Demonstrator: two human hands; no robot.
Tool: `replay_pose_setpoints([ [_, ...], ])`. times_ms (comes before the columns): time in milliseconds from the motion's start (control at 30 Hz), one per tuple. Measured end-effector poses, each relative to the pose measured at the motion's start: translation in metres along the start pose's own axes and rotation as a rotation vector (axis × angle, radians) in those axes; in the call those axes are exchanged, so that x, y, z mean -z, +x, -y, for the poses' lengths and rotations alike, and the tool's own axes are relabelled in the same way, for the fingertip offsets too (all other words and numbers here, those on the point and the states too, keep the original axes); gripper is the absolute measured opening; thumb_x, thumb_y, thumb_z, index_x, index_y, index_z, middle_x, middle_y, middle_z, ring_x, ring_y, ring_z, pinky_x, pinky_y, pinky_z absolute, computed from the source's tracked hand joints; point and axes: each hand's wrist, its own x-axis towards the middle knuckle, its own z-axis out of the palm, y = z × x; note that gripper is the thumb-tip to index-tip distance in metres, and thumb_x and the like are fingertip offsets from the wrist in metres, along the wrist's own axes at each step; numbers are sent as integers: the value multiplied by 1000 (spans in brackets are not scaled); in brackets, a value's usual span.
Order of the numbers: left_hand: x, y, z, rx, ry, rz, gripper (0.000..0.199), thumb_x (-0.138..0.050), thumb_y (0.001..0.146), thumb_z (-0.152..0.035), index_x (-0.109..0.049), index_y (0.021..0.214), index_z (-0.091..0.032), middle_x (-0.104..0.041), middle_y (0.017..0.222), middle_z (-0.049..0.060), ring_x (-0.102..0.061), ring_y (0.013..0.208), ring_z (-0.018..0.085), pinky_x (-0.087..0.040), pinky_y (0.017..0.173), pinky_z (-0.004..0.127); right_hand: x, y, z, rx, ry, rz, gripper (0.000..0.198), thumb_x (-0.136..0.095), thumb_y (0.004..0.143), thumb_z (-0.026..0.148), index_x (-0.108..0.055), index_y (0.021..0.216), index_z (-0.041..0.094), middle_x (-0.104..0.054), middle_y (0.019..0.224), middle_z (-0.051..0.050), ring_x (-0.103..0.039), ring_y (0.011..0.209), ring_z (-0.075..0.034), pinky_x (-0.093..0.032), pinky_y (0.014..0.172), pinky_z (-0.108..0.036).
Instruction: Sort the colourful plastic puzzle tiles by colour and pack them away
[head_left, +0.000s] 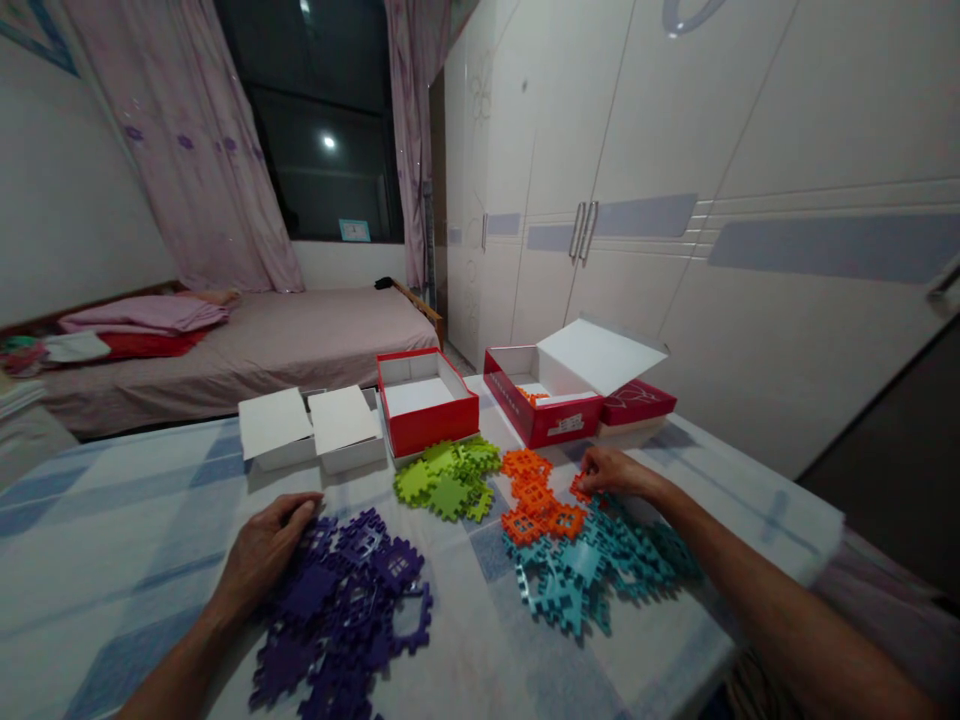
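Several purple interlocking tiles (352, 600) lie heaped at the near left of the table, and my left hand (264, 550) rests flat on the heap's left edge. A pile of green tiles (448, 482) sits in the middle. Orange tiles (536, 497) lie to its right, above a spread of teal tiles (592, 570). My right hand (611, 470) pinches an orange tile (581, 490) at the right edge of the orange pile.
A red box (427, 405) holding a white tray stands behind the green tiles. A second red box (544, 395) with its white lid raised stands to the right. Two white box lids (311, 428) lie at the left. Bed and wardrobe stand beyond the checked tablecloth (112, 540).
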Motion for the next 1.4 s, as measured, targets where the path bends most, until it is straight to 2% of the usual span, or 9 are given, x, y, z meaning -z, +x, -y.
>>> replay_pose_setpoints([
  [133, -1, 2, 3, 5, -5, 1, 45, -47, 71, -53, -71, 91, -21, -72, 95, 5, -65, 91, 23, -49, 80, 30, 1, 1, 0, 54, 136, 0, 24, -72, 51, 30, -53, 60, 17, -57, 53, 3, -51, 53, -12, -33, 48, -22],
  [300, -1, 1, 4, -12, -11, -4, 44, -46, 72, -53, -71, 90, -21, -72, 95, 4, -65, 92, 23, -49, 81, 29, 17, -11, 13, 137, 309, -87, 29, -58, 67, 44, -54, 71, 16, -58, 63, 0, -52, 57, -12, -38, 52, -24],
  [500, -1, 1, 2, -13, 15, -3, 45, -46, 72, -52, -71, 91, -21, -72, 97, 5, -65, 92, 23, -49, 80, 29, 14, -51, 47, 250, 365, 242, 27, -58, 72, 43, -60, 76, 16, -59, 68, -1, -52, 61, -13, -38, 55, -24],
  [633, -1, 2, 2, -14, 20, -5, 43, -46, 72, -51, -71, 90, -21, -72, 96, 4, -65, 92, 23, -49, 80, 28, -3, -62, 57, 254, 48, 105, 16, -56, 73, 32, -60, 75, 17, -61, 78, -3, -53, 72, -15, -38, 63, -25],
  [733, -1, 2, 2, -16, 22, -4, 43, -46, 73, -51, -71, 91, -21, -72, 96, 4, -65, 92, 23, -49, 81, 28, -7, -61, 60, 248, -24, 138, 14, -53, 75, 30, -58, 74, 17, -60, 75, -2, -52, 69, -14, -36, 61, -24],
  [1000, -1, 1, 3, -11, 28, 3, 43, -45, 74, -51, -71, 93, -22, -72, 98, 4, -64, 93, 23, -49, 81, 30, -6, -55, 56, 284, 208, 142, 21, -52, 75, 37, -53, 74, 16, -54, 69, 0, -49, 64, -12, -35, 56, -23],
  [1167, 0, 0, 2, 0, 26, 12, 44, -45, 74, -51, -70, 93, -21, -72, 97, 4, -64, 93, 23, -48, 81, 30, -1, -53, 45, 227, 412, 104, 23, -55, 74, 39, -50, 79, 16, -52, 67, 2, -49, 58, -11, -36, 53, -23],
  [1333, -1, 0, 3, 1, 15, 17, 44, -45, 73, -52, -70, 93, -21, -71, 98, 4, -64, 95, 23, -47, 83, 30, 22, -48, 56, 189, 513, 18, 30, -62, 67, 40, -52, 80, 15, -52, 66, 1, -49, 56, -11, -38, 51, -24],
  [1400, -2, 1, 4, -2, 12, 22, 45, -45, 73, -52, -70, 93, -21, -71, 98, 4, -63, 95, 24, -47, 84, 30, 40, -34, 68, 186, 535, -86, 31, -62, 68, 40, -54, 83, 15, -55, 69, -1, -51, 58, -12, -40, 53, -25],
])
